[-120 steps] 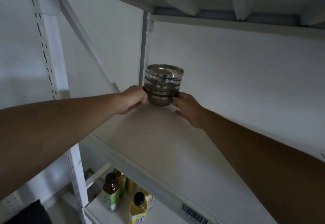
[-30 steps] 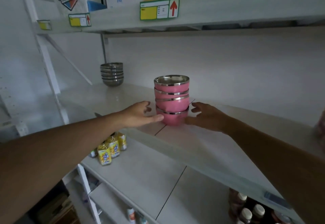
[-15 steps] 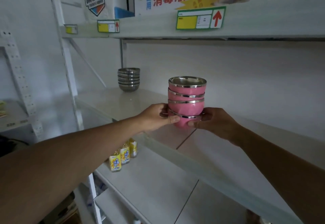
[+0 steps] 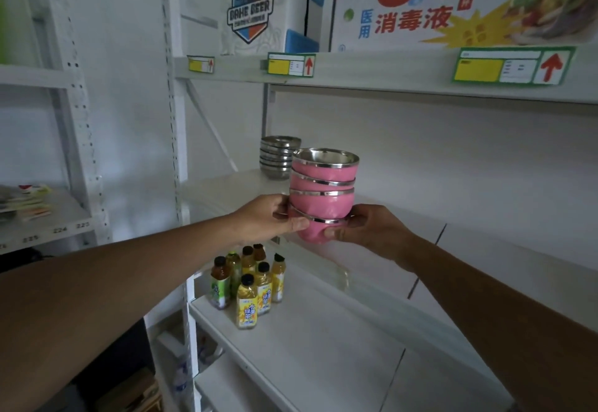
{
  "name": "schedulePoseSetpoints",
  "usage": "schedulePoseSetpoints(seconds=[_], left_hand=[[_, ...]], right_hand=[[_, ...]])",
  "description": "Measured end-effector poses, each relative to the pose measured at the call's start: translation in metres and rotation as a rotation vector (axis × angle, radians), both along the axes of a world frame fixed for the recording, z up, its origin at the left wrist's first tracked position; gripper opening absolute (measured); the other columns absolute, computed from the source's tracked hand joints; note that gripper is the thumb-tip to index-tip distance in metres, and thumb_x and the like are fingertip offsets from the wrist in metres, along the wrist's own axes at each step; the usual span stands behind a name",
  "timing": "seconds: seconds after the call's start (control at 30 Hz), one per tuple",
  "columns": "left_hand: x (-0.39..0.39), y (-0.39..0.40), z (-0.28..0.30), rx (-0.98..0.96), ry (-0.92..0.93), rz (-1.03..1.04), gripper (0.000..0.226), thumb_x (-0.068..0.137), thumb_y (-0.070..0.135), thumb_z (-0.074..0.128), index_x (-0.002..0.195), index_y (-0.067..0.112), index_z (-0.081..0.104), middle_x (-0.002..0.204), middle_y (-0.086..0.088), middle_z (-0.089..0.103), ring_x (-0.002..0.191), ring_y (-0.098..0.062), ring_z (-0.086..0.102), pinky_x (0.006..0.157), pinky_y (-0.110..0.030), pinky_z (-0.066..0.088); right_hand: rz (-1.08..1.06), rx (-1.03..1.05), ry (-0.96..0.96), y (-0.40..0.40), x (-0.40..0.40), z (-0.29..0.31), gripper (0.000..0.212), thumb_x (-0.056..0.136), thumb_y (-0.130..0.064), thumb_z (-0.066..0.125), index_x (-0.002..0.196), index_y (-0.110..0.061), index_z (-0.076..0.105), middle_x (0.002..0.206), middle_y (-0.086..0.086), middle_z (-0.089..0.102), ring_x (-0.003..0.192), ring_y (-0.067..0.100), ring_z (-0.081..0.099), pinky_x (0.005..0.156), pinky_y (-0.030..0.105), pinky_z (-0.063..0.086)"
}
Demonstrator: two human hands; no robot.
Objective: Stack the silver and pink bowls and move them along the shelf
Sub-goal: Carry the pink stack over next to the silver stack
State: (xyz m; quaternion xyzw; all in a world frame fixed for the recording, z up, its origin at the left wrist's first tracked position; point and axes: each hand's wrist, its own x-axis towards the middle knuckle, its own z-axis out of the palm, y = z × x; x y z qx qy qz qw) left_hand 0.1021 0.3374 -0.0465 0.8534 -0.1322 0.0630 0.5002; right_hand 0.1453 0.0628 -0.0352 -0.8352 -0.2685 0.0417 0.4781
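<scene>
Pink bowl stack point(image 4: 323, 191) now lifted leftward — clasped between left hand point(image 4: 270, 217), right hand point(image 4: 369, 227), silver stack point(image 4: 278, 156) behind

Four pink bowls point(image 4: 320, 198) sit nested in one stack, and a second stack of silver bowls point(image 4: 278, 157) stands at the shelf's point(image 4: 226, 186) far left end, roughly six by the rims. Seven juice bottles point(image 4: 249, 282) cluster on the lower shelf point(image 4: 323, 340). Three price tags point(image 4: 513, 65) line the upper shelf edge.
</scene>
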Motion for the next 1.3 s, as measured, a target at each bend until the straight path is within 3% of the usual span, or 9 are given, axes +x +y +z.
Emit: schedulePoseSetpoints(seconds=[0.1, 0.23, 0.37, 0.47, 0.57, 0.83, 1.0, 1.1, 1.3], left_hand=[[0.000, 0.024, 0.003, 0.010, -0.001, 0.009, 0.069, 0.080, 0.052, 0.086, 0.139, 0.022, 0.069, 0.128, 0.008, 0.079, 0.117, -0.005, 0.075, 0.102, -0.026, 0.058], [0.013, 0.043, 0.003, 0.023, 0.010, 0.024, 0.047, 0.092, 0.038, 0.085, 0.134, 0.024, 0.069, 0.124, 0.011, 0.078, 0.108, 0.005, 0.075, 0.087, -0.012, 0.058], [0.034, 0.049, 0.002, 0.047, -0.002, 0.036, 0.046, 0.095, 0.034, 0.084, 0.137, 0.024, 0.068, 0.126, 0.012, 0.077, 0.109, 0.008, 0.073, 0.085, -0.009, 0.056], [0.049, 0.048, 0.004, 0.058, 0.005, 0.055, 0.046, 0.096, 0.033, 0.083, 0.138, 0.024, 0.067, 0.125, 0.015, 0.076, 0.107, 0.011, 0.073, 0.083, -0.007, 0.056], [0.067, 0.044, 0.008, 0.100, 0.021, 0.059, 0.047, 0.096, 0.034, 0.082, 0.139, 0.025, 0.066, 0.127, 0.014, 0.075, 0.107, 0.011, 0.073, 0.085, -0.008, 0.056], [0.117, 0.036, -0.001, 0.137, 0.013, 0.023, 0.047, 0.097, 0.028, 0.082, 0.141, 0.019, 0.067, 0.130, 0.010, 0.076, 0.112, 0.008, 0.073, 0.091, -0.010, 0.055], [0.132, 0.038, -0.009, 0.092, 0.039, -0.027, 0.051, 0.093, 0.034, 0.085, 0.139, 0.023, 0.067, 0.131, 0.011, 0.077, 0.118, 0.001, 0.073, 0.106, -0.023, 0.057], [0.135, 0.043, -0.013, 0.121, 0.044, -0.044, 0.060, 0.093, 0.039, 0.085, 0.146, 0.020, 0.065, 0.136, 0.008, 0.075, 0.125, -0.006, 0.071, 0.115, -0.034, 0.053], [0.131, 0.059, -0.014, 0.198, 0.043, -0.100, 0.057, 0.100, 0.047, 0.075, 0.151, 0.029, 0.059, 0.150, 0.007, 0.066, 0.141, -0.011, 0.060, 0.124, -0.043, 0.044]], right_hand=[[0.005, -0.017, 0.002, 0.025, 0.002, 0.002, 0.067, 0.059, -0.058, 0.096, 0.116, -0.029, 0.078, 0.105, -0.011, 0.082, 0.101, 0.009, 0.076, 0.101, 0.041, 0.059], [0.010, -0.035, -0.003, 0.045, 0.014, 0.006, 0.065, 0.064, -0.055, 0.096, 0.120, -0.027, 0.077, 0.109, -0.008, 0.082, 0.106, 0.014, 0.075, 0.102, 0.043, 0.059], [0.039, -0.034, -0.019, 0.051, 0.039, 0.005, 0.067, 0.059, -0.057, 0.096, 0.117, -0.027, 0.078, 0.106, -0.009, 0.082, 0.101, 0.011, 0.076, 0.099, 0.041, 0.060], [0.059, -0.032, -0.031, 0.051, 0.062, 0.005, 0.053, 0.064, -0.052, 0.096, 0.110, -0.031, 0.079, 0.105, -0.009, 0.083, 0.099, 0.011, 0.077, 0.097, 0.038, 0.061], [0.067, -0.062, -0.043, 0.050, 0.086, 0.004, 0.034, 0.072, -0.046, 0.095, 0.100, -0.040, 0.077, 0.104, -0.013, 0.082, 0.098, 0.007, 0.076, 0.095, 0.031, 0.060], [0.051, -0.096, -0.010, 0.044, 0.128, -0.008, 0.031, 0.078, -0.036, 0.094, 0.101, -0.042, 0.075, 0.099, -0.026, 0.080, 0.094, -0.005, 0.073, 0.080, 0.011, 0.053], [-0.058, -0.100, -0.012, 0.044, 0.129, -0.012, 0.036, 0.076, -0.039, 0.094, 0.106, -0.038, 0.075, 0.108, -0.009, 0.081, 0.103, 0.011, 0.074, 0.095, 0.031, 0.058], [-0.115, -0.165, 0.000, 0.050, 0.121, -0.013, 0.049, 0.080, -0.040, 0.091, 0.123, -0.027, 0.072, 0.118, -0.004, 0.077, 0.110, 0.017, 0.072, 0.100, 0.038, 0.058], [-0.201, -0.171, -0.013, 0.065, 0.097, -0.015, 0.070, 0.081, -0.052, 0.086, 0.142, -0.028, 0.061, 0.134, -0.008, 0.070, 0.121, 0.015, 0.065, 0.107, 0.040, 0.053]])
